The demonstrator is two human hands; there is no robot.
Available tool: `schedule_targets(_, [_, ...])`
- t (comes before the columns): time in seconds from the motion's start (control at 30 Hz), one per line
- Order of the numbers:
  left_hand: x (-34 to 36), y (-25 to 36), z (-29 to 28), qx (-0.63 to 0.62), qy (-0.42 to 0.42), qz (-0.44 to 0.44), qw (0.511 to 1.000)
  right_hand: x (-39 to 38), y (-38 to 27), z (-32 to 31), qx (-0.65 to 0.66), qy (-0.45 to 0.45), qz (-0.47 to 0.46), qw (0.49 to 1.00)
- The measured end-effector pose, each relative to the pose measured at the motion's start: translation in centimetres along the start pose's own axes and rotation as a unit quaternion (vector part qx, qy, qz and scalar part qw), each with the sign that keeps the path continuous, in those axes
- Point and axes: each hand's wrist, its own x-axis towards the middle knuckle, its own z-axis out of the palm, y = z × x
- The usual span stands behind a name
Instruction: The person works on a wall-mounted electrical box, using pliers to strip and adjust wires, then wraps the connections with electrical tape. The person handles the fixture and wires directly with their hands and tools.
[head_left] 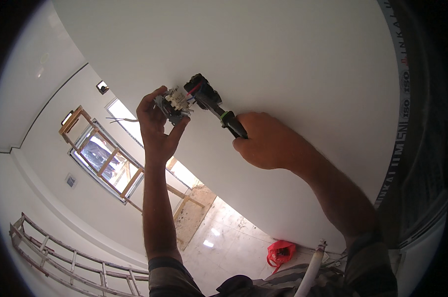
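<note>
L hand (157, 133) clamped on elec. fitting (174, 105), R hand (266, 141) round blk-handled tool (235, 125); best keep fitting steady, wires (193, 88) unstrained.

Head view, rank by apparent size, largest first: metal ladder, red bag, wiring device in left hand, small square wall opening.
1. Metal ladder
2. Wiring device in the left hand and red bag: too close to rank; fingers cover part of the device
3. Small square wall opening
</note>
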Motion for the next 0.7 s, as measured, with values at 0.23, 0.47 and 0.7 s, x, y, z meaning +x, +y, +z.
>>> schedule_targets(0.23, [0.1,0.3,0.2,-0.002,0.006,-0.01,1.0,0.1,0.0,0.1,0.004,0.021,-0.039,0.999])
schedule_targets(0.47, [0.2,0.9,0.3,0.013,0.001,-0.01,1.0,0.5,0.0,0.5,0.063,-0.018,-0.035,0.997])
schedule_targets(0.7, [0.4,1.5,0.0,0.015,-0.009,-0.055,0.998,1.6,0.6,1.5,0.095,-0.012,-0.058,0.994])
